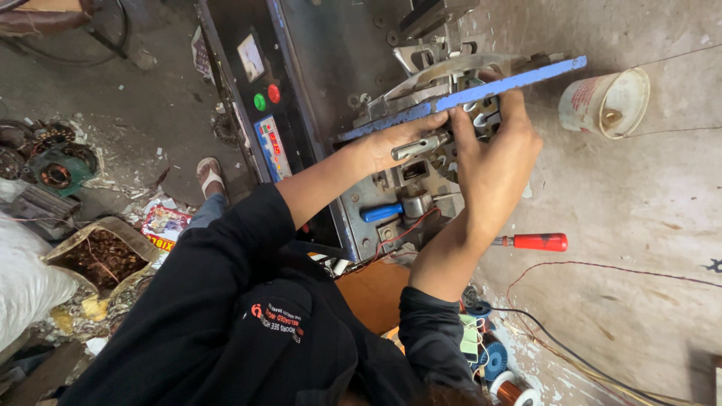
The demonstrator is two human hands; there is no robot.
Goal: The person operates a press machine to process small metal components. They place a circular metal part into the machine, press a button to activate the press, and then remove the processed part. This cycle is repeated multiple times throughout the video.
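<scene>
Both our hands worked at the metal winder head under the blue bar.

Our left hand [402,143] lay palm-down, its fingers curled onto the metal former [451,90] beneath the blue bar [481,92], whose long axis ran from the machine [316,60] toward the paper cup [605,101]. Our right hand [492,162] reached up from below, its fingers closed on the same part, so the former lay just ahead of both, the right hand nearer. We could see a small spool inside the tipped cup. A red-handled screwdriver [535,242] lay on the floor [647,195] by our right wrist.
</scene>
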